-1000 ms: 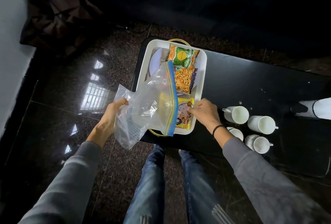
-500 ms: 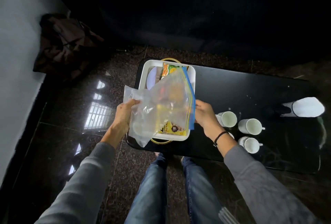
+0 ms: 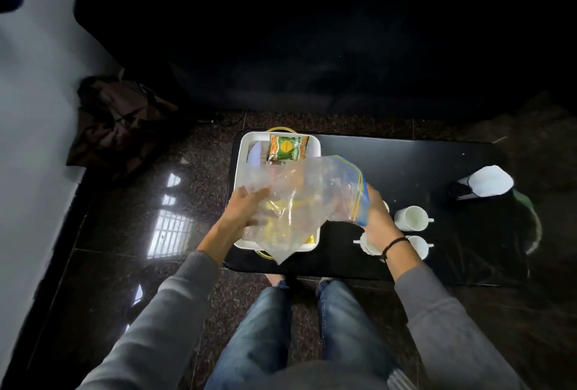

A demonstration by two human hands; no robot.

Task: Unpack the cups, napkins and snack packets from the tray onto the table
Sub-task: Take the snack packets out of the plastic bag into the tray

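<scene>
A white tray (image 3: 244, 152) stands on the left end of the black table (image 3: 406, 165). A green snack packet (image 3: 288, 148) lies at its far end; other yellow packets show dimly through a clear zip bag (image 3: 299, 199) held over the tray. My left hand (image 3: 245, 207) holds the bag's left side. My right hand (image 3: 376, 218) pinches its blue zip edge on the right. White cups (image 3: 410, 218) stand on the table right of the tray, one partly hidden behind my right wrist.
A black-and-white object (image 3: 482, 183) lies at the table's right end. A dark bag (image 3: 118, 121) sits on the glossy floor by the white wall at left. My knees in jeans are below the table's near edge.
The bag has swung to the right over the tray, with both hands moving right with it. The green packet at the tray's far end is uncovered again. The camera has tilted up.
</scene>
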